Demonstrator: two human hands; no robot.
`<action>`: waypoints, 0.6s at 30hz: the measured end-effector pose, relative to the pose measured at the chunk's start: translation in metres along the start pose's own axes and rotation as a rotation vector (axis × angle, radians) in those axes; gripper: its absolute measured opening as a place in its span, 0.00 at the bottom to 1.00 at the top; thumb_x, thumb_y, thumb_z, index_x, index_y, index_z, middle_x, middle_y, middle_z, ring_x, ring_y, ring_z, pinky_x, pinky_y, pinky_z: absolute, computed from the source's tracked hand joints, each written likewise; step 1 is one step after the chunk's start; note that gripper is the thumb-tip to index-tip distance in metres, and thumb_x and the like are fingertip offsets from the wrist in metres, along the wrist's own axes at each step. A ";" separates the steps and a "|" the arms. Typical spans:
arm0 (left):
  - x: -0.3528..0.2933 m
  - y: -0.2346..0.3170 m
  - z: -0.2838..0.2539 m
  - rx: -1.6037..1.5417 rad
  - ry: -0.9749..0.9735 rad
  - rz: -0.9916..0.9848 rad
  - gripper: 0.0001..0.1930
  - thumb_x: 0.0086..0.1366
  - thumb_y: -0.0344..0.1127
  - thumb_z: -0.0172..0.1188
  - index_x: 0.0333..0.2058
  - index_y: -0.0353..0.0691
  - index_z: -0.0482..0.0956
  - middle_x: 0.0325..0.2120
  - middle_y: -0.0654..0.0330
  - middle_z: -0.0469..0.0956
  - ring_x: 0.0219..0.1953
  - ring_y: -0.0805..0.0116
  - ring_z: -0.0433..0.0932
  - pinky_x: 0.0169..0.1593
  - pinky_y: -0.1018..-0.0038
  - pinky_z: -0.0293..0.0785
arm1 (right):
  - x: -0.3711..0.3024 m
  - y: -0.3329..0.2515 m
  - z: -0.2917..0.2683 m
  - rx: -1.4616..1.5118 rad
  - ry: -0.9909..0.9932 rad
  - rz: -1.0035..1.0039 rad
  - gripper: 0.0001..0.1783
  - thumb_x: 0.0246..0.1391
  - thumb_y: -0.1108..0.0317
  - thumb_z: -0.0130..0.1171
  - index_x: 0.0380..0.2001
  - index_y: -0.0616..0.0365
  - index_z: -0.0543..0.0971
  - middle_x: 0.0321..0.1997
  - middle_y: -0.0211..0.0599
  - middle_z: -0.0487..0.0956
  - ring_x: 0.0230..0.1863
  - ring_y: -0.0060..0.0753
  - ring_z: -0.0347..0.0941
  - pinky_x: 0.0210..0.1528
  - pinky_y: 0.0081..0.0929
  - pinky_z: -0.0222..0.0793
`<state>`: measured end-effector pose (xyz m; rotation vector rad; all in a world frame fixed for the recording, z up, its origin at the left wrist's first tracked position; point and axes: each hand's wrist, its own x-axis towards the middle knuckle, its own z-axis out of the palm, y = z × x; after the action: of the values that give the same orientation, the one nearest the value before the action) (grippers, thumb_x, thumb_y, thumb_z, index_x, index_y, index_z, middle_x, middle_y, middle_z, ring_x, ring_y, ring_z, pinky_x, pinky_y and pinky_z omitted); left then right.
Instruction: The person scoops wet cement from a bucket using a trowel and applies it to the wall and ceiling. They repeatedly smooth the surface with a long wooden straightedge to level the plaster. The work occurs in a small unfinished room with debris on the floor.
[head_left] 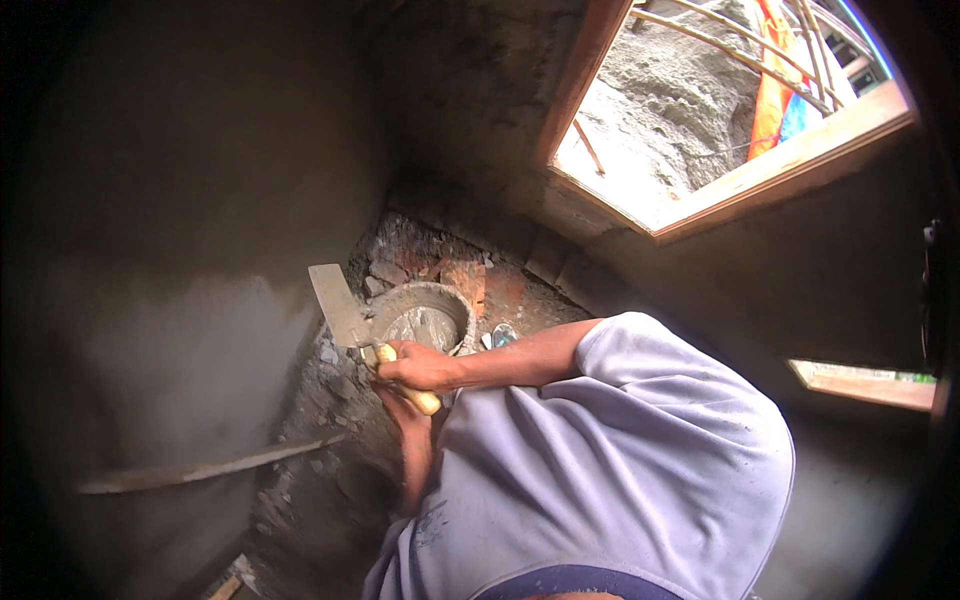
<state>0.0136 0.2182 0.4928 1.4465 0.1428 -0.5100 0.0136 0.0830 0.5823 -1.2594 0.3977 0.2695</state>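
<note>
Trowel (338, 303): leftmost, blade tilted, just left of bucket. Left hand (402, 406): mostly hidden by yellow handle (425, 402), can't tell grip. Right hand (418, 366): wrapped round handle. Bucket (468, 312): caked, grey mix (426, 325) inside.

Dusty floor (335, 500) beneath a mortar-crusted bucket (440, 297), an orange-red slab (466, 278) and loose grey rubble (388, 272)

My trowel (338, 303) had a matt blade, the bucket (467, 316) was rough and crusted, the mortar (425, 326) wetly glossy, my shirt (620, 450) matt cloth, the window frame (785, 160) wood.
</note>
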 end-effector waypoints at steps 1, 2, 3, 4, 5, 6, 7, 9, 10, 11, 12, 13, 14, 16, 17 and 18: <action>0.004 -0.020 -0.012 0.108 0.026 -0.003 0.22 0.66 0.52 0.38 0.52 0.45 0.59 0.46 0.61 0.64 0.50 0.72 0.65 0.51 0.69 0.65 | -0.002 -0.001 0.006 0.079 -0.031 0.015 0.23 0.42 0.61 0.58 0.40 0.66 0.72 0.36 0.42 0.77 0.37 0.33 0.73 0.41 0.28 0.69; 0.008 -0.039 -0.024 0.219 0.049 -0.008 0.18 0.66 0.46 0.40 0.50 0.45 0.59 0.44 0.61 0.64 0.51 0.75 0.64 0.53 0.71 0.61 | -0.003 0.001 0.010 0.160 -0.061 0.030 0.23 0.42 0.62 0.58 0.40 0.66 0.72 0.36 0.41 0.77 0.37 0.31 0.73 0.41 0.27 0.69; -0.004 -0.021 -0.011 0.266 0.065 0.046 0.18 0.66 0.47 0.40 0.50 0.45 0.59 0.43 0.61 0.64 0.50 0.75 0.64 0.53 0.72 0.62 | -0.003 0.001 0.010 0.186 -0.072 0.033 0.22 0.43 0.64 0.58 0.41 0.65 0.72 0.34 0.38 0.76 0.36 0.28 0.71 0.40 0.26 0.69; -0.010 -0.009 0.000 0.137 0.041 0.058 0.20 0.64 0.49 0.43 0.50 0.45 0.60 0.44 0.61 0.65 0.50 0.72 0.65 0.50 0.71 0.64 | -0.007 0.001 0.005 0.147 -0.077 0.027 0.21 0.43 0.64 0.58 0.41 0.65 0.72 0.34 0.38 0.76 0.35 0.28 0.71 0.40 0.26 0.68; -0.015 0.006 0.010 0.010 0.020 0.069 0.22 0.63 0.51 0.46 0.50 0.46 0.61 0.45 0.60 0.66 0.49 0.70 0.67 0.48 0.70 0.67 | -0.017 -0.013 -0.001 0.103 -0.084 0.018 0.21 0.43 0.65 0.57 0.41 0.65 0.72 0.34 0.38 0.76 0.35 0.28 0.71 0.40 0.26 0.68; -0.018 0.012 0.016 -0.132 0.063 -0.062 0.23 0.62 0.52 0.47 0.50 0.46 0.62 0.47 0.59 0.66 0.48 0.68 0.68 0.46 0.68 0.69 | -0.024 -0.021 -0.007 0.056 -0.097 0.006 0.20 0.43 0.65 0.56 0.40 0.65 0.71 0.34 0.38 0.76 0.35 0.28 0.70 0.40 0.26 0.68; -0.020 0.017 0.019 -0.275 0.102 -0.192 0.24 0.62 0.53 0.48 0.50 0.46 0.63 0.48 0.58 0.66 0.47 0.65 0.69 0.43 0.66 0.71 | -0.008 0.006 -0.019 0.004 -0.063 -0.004 0.20 0.43 0.66 0.57 0.40 0.64 0.72 0.35 0.38 0.76 0.35 0.28 0.71 0.40 0.26 0.68; -0.012 -0.006 -0.007 -0.475 0.110 -0.347 0.26 0.60 0.56 0.49 0.50 0.44 0.65 0.51 0.56 0.66 0.43 0.59 0.72 0.35 0.60 0.75 | -0.020 -0.015 -0.047 0.029 -0.063 0.055 0.23 0.44 0.69 0.60 0.46 0.60 0.70 0.35 0.35 0.76 0.36 0.29 0.71 0.38 0.28 0.69; -0.005 -0.021 -0.009 -0.426 0.091 -0.322 0.26 0.60 0.56 0.49 0.50 0.44 0.65 0.50 0.55 0.67 0.42 0.58 0.73 0.34 0.60 0.75 | -0.018 -0.016 -0.076 -0.192 0.000 0.023 0.25 0.44 0.70 0.61 0.48 0.57 0.69 0.36 0.35 0.76 0.35 0.30 0.71 0.36 0.30 0.71; 0.000 -0.030 -0.008 -0.373 0.078 -0.299 0.26 0.60 0.56 0.49 0.50 0.44 0.65 0.49 0.55 0.68 0.42 0.58 0.73 0.34 0.61 0.76 | -0.019 -0.009 -0.109 -0.576 0.130 -0.142 0.24 0.45 0.69 0.62 0.48 0.56 0.69 0.36 0.38 0.76 0.35 0.30 0.72 0.36 0.31 0.71; -0.001 -0.035 -0.009 -0.319 0.083 -0.272 0.26 0.60 0.56 0.49 0.50 0.44 0.65 0.48 0.54 0.69 0.41 0.58 0.74 0.33 0.61 0.76 | -0.020 -0.002 -0.142 -0.747 0.184 -0.317 0.24 0.46 0.67 0.61 0.47 0.56 0.69 0.32 0.41 0.76 0.32 0.29 0.72 0.35 0.32 0.70; -0.008 -0.038 -0.007 -0.331 0.243 -0.281 0.24 0.60 0.54 0.51 0.45 0.41 0.68 0.41 0.55 0.73 0.38 0.58 0.76 0.31 0.63 0.77 | -0.036 -0.030 -0.156 -0.844 0.117 -0.166 0.24 0.47 0.64 0.61 0.47 0.56 0.69 0.28 0.44 0.76 0.30 0.28 0.72 0.36 0.32 0.69; -0.007 -0.041 -0.005 -0.311 0.222 -0.281 0.22 0.60 0.52 0.53 0.43 0.38 0.69 0.39 0.55 0.74 0.35 0.58 0.76 0.29 0.64 0.77 | -0.042 -0.025 -0.186 -0.951 0.093 -0.171 0.27 0.48 0.57 0.57 0.51 0.57 0.68 0.37 0.55 0.77 0.40 0.54 0.75 0.44 0.41 0.70; -0.003 -0.047 -0.007 -0.262 0.192 -0.280 0.20 0.59 0.47 0.56 0.39 0.34 0.71 0.34 0.54 0.75 0.29 0.58 0.77 0.25 0.65 0.77 | -0.055 -0.036 -0.210 -1.227 0.036 -0.027 0.26 0.49 0.55 0.55 0.50 0.55 0.69 0.36 0.52 0.78 0.39 0.56 0.74 0.43 0.43 0.70; -0.012 -0.025 0.011 -0.282 0.290 -0.208 0.16 0.57 0.38 0.60 0.35 0.29 0.71 0.29 0.51 0.75 0.21 0.59 0.77 0.21 0.67 0.77 | -0.058 -0.022 -0.232 -1.267 0.039 -0.256 0.21 0.49 0.56 0.54 0.45 0.55 0.70 0.32 0.50 0.77 0.37 0.55 0.74 0.39 0.44 0.70; -0.011 -0.023 0.013 -0.278 0.300 -0.232 0.19 0.56 0.37 0.61 0.39 0.29 0.68 0.32 0.50 0.74 0.23 0.59 0.77 0.22 0.67 0.78 | -0.058 -0.019 -0.236 -1.293 0.037 -0.491 0.17 0.49 0.57 0.54 0.40 0.54 0.71 0.27 0.48 0.76 0.34 0.54 0.74 0.34 0.46 0.69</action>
<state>-0.0085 0.2077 0.4778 1.2313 0.6033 -0.4387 -0.0648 -0.1476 0.5643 -2.5718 -0.1368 0.0512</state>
